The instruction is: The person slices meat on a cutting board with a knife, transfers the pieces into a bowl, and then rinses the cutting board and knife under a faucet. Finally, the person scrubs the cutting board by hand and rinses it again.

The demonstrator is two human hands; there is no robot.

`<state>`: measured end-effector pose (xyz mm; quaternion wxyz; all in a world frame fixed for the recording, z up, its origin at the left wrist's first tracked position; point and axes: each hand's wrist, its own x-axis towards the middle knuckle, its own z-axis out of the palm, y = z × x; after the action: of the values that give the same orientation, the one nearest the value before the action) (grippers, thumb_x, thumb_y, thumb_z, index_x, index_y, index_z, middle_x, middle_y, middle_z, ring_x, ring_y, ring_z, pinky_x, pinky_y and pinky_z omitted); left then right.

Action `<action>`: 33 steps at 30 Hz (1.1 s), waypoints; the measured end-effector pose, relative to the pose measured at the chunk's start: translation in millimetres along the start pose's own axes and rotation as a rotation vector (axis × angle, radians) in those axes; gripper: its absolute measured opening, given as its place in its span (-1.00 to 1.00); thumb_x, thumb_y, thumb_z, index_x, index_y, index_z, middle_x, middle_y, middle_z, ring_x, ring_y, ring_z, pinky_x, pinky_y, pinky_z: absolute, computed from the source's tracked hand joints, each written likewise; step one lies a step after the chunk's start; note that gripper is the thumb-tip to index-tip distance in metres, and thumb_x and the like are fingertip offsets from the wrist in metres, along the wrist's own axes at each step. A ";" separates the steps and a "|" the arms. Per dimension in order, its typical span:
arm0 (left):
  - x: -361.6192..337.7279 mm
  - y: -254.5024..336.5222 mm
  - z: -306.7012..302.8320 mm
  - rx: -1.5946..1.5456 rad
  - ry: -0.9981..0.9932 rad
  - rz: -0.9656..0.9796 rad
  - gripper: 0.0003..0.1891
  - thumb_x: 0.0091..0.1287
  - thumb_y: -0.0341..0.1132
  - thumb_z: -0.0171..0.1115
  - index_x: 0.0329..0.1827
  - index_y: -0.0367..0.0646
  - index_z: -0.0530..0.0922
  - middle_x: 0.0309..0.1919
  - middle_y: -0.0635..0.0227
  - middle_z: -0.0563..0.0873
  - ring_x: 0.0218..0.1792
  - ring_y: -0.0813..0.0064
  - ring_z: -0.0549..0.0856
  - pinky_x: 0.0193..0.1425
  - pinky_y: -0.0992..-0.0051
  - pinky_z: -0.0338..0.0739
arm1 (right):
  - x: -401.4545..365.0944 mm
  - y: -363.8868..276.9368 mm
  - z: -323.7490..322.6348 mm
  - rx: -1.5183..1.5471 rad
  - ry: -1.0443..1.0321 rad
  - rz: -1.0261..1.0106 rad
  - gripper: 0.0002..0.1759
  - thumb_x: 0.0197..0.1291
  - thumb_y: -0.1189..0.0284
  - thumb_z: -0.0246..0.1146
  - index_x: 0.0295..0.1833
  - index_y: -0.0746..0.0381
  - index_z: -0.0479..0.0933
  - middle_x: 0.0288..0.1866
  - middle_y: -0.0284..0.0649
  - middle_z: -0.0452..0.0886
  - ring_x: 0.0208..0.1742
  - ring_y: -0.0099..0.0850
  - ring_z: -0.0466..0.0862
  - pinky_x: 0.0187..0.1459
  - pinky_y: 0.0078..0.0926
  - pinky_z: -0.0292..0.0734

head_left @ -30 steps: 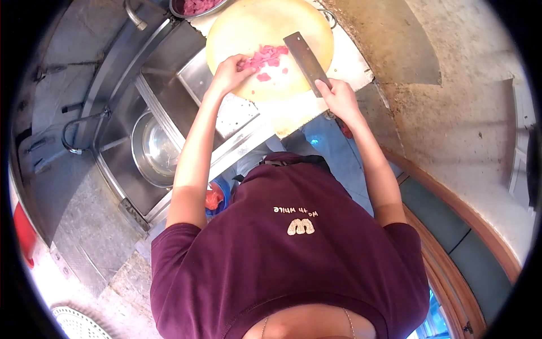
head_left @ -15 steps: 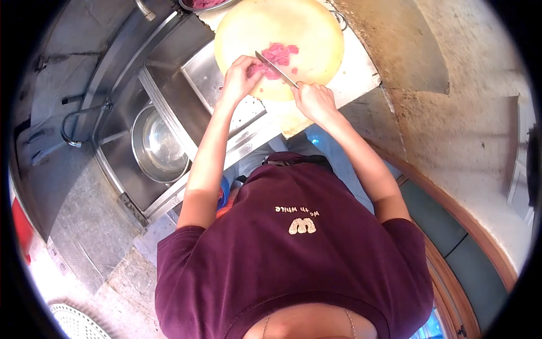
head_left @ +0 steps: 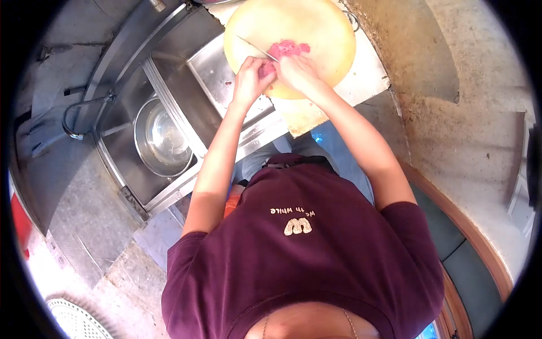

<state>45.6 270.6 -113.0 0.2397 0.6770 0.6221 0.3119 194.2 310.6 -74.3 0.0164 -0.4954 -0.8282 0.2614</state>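
Head view, looking down: round yellow cutting board (head_left: 322,28) at the far end of the counter, with pink meat pieces (head_left: 289,48) heaped near its middle. At the board's near-left edge, left hand (head_left: 250,79), fingers curled close together and pressing down on the nearest of the meat. Just right of it and touching, right hand (head_left: 296,70), fingers wrapped tight round the handle of a knife (head_left: 254,48), thin blade seen edge-on and pointing left across the board. Further left, a steel sink (head_left: 169,73) holding a metal bowl (head_left: 164,141).
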 end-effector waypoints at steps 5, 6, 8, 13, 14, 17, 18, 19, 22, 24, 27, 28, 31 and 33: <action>14.9 4.8 2.3 -0.038 0.125 0.060 -0.74 0.04 -0.35 0.32 -0.20 -0.23 0.56 -0.26 0.19 0.57 -0.28 0.29 0.61 -0.15 0.41 0.52 | -58.3 5.6 -24.0 0.169 0.143 0.238 -0.63 0.26 0.26 0.01 -0.26 0.35 0.55 -0.36 0.10 0.61 -0.25 -0.02 0.63 -0.11 -0.09 0.46; 24.8 1.6 8.3 -0.009 0.182 0.167 -0.73 0.02 -0.37 0.31 -0.20 -0.23 0.56 -0.25 0.20 0.57 -0.27 0.27 0.60 -0.13 0.38 0.51 | -61.5 7.0 -26.4 0.150 0.151 0.284 -0.61 0.27 0.24 0.01 -0.27 0.37 0.54 -0.35 0.12 0.60 -0.27 -0.01 0.63 -0.10 -0.08 0.45; 40.6 2.3 18.8 -0.027 0.212 0.259 -0.77 0.00 -0.37 0.29 -0.25 -0.21 0.57 -0.27 0.24 0.59 -0.22 0.21 0.58 -0.06 0.34 0.49 | -62.9 13.0 -17.9 0.091 0.113 0.293 -0.62 0.27 0.25 0.01 -0.27 0.37 0.55 -0.36 0.11 0.60 -0.23 -0.01 0.62 -0.10 -0.09 0.45; 47.8 -5.2 29.2 -0.035 0.087 0.237 -0.82 0.00 -0.38 0.28 -0.32 -0.21 0.59 -0.38 0.23 0.63 -0.25 0.21 0.58 -0.07 0.36 0.49 | -57.9 18.7 -18.1 0.075 0.023 0.281 -0.64 0.25 0.27 0.01 -0.22 0.36 0.56 -0.32 0.10 0.60 -0.14 -0.02 0.61 -0.07 -0.11 0.45; 45.9 -4.6 28.7 -0.030 0.085 0.239 -0.83 -0.01 -0.38 0.28 -0.33 -0.22 0.59 -0.40 0.23 0.63 -0.25 0.22 0.58 -0.07 0.36 0.50 | -46.0 20.2 -16.6 0.087 0.010 0.271 -0.64 0.25 0.27 0.01 -0.22 0.36 0.56 -0.31 0.10 0.61 -0.13 -0.03 0.61 -0.06 -0.12 0.45; 48.8 -4.3 28.6 -0.013 0.032 0.245 -0.82 -0.02 -0.39 0.28 -0.32 -0.22 0.60 -0.40 0.23 0.63 -0.27 0.21 0.59 -0.09 0.36 0.50 | 4.5 20.9 -6.5 0.197 0.165 0.235 -0.63 0.23 0.27 0.02 -0.20 0.37 0.57 -0.30 0.07 0.61 -0.11 -0.05 0.61 -0.03 -0.17 0.46; 48.5 -3.5 28.8 -0.001 0.043 0.277 -0.80 -0.01 -0.39 0.26 -0.30 -0.21 0.60 -0.39 0.22 0.64 -0.25 0.22 0.58 -0.10 0.37 0.50 | 22.7 22.3 -2.1 0.210 0.226 0.221 -0.63 0.22 0.27 0.02 -0.20 0.37 0.57 -0.31 0.05 0.61 -0.12 -0.07 0.62 -0.05 -0.19 0.47; 47.4 -2.2 28.2 0.016 0.012 0.240 -0.80 0.00 -0.38 0.26 -0.29 -0.21 0.60 -0.38 0.23 0.63 -0.24 0.21 0.58 -0.08 0.37 0.49 | 37.9 24.8 -1.0 0.151 0.241 0.207 -0.62 0.23 0.26 0.03 -0.19 0.39 0.56 -0.36 0.03 0.61 -0.19 -0.09 0.64 -0.11 -0.22 0.51; 38.3 3.2 24.9 0.043 -0.004 0.201 -0.79 0.05 -0.34 0.26 -0.26 -0.21 0.60 -0.33 0.23 0.62 -0.20 0.20 0.56 -0.02 0.36 0.45 | 39.1 34.8 -21.8 0.370 -0.014 0.275 -0.59 0.23 0.23 0.06 -0.18 0.43 0.51 -0.49 -0.06 0.58 -0.43 -0.21 0.65 -0.37 -0.32 0.55; 29.4 7.2 19.6 0.031 0.085 0.287 -0.77 0.09 -0.31 0.26 -0.22 -0.20 0.59 -0.26 0.22 0.61 -0.15 0.19 0.55 0.04 0.33 0.41 | 30.7 64.5 -20.3 0.880 -0.039 0.235 -0.60 0.23 0.18 0.10 -0.26 0.37 0.50 -0.63 -0.23 0.51 -0.72 -0.41 0.52 -0.69 -0.49 0.44; 8.7 6.2 19.2 0.075 0.275 0.176 -0.74 0.14 -0.26 0.26 -0.15 -0.18 0.58 -0.17 0.19 0.57 -0.08 0.17 0.51 0.10 0.29 0.35 | -13.6 74.1 -39.4 1.054 0.140 0.330 -0.60 0.24 0.15 0.13 -0.34 0.33 0.50 -0.69 -0.33 0.43 -0.75 -0.52 0.43 -0.70 -0.56 0.36; 1.3 3.6 19.2 0.106 0.297 0.113 -0.69 0.17 -0.27 0.24 -0.06 -0.20 0.53 -0.09 0.14 0.53 -0.01 0.14 0.46 0.13 0.26 0.32 | -26.1 80.6 -41.3 1.098 0.139 0.341 -0.61 0.24 0.15 0.12 -0.36 0.30 0.49 -0.69 -0.35 0.41 -0.75 -0.55 0.41 -0.70 -0.59 0.34; -12.9 -0.8 18.7 0.188 0.399 0.070 -0.65 0.19 -0.28 0.22 -0.01 -0.26 0.49 -0.07 0.11 0.51 0.00 0.11 0.44 0.14 0.24 0.30 | -56.0 102.1 -38.8 1.078 0.094 0.435 -0.62 0.25 0.14 0.12 -0.35 0.27 0.49 -0.69 -0.36 0.40 -0.73 -0.58 0.40 -0.70 -0.61 0.31; -17.6 -2.1 21.4 0.163 0.339 0.027 -0.58 0.19 -0.28 0.22 0.06 -0.32 0.44 0.02 0.03 0.46 0.08 0.07 0.40 0.20 0.22 0.27 | -70.7 116.7 -26.1 1.090 0.095 0.503 -0.62 0.24 0.15 0.14 -0.35 0.29 0.49 -0.70 -0.35 0.41 -0.74 -0.56 0.41 -0.70 -0.59 0.32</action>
<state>58.9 254.8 -131.4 0.0717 0.6402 0.6676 0.3733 332.5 306.3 -87.8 0.2427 -0.6076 -0.4305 0.6217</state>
